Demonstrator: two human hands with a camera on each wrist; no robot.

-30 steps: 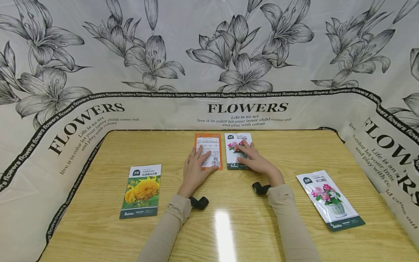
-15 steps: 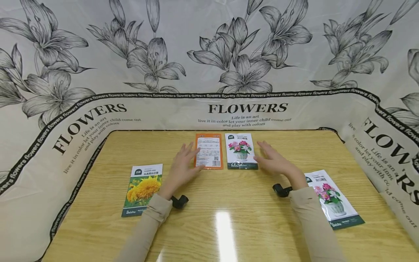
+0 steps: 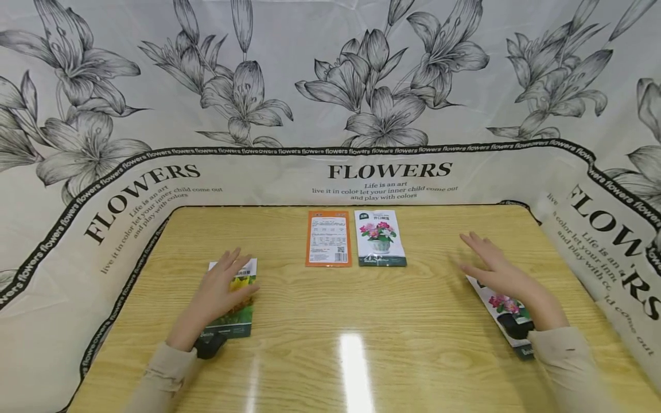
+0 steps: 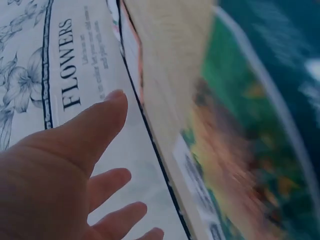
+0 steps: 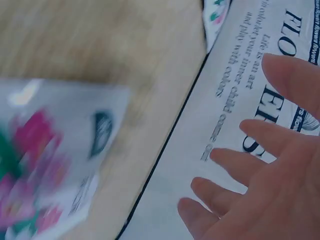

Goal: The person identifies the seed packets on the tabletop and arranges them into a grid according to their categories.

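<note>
My left hand (image 3: 214,298) is over the yellow-flower seed packet (image 3: 238,321) at the left of the table, fingers spread and holding nothing. In the left wrist view the thumb and fingers of the left hand (image 4: 60,170) are apart, with the blurred packet (image 4: 240,150) beside them. On the right, my right hand (image 3: 508,278) hovers over a white seed packet with pink flowers (image 3: 500,303), covering part of it. Loosely spread fingers of the right hand (image 5: 265,175) show in the right wrist view, apart from the packet (image 5: 45,150).
Side by side at the back middle lie an orange-edged packet (image 3: 328,240), its printed text side up, and another pink-flower packet (image 3: 380,238). Behind the wooden table (image 3: 320,321) rises a white flower-print cloth (image 3: 382,172), which also runs along both sides.
Both hands have left the two back packets and moved apart, the left hand to the yellow-flower packet, the right hand to the right-side pink-flower packet. The back packets stay side by side.
</note>
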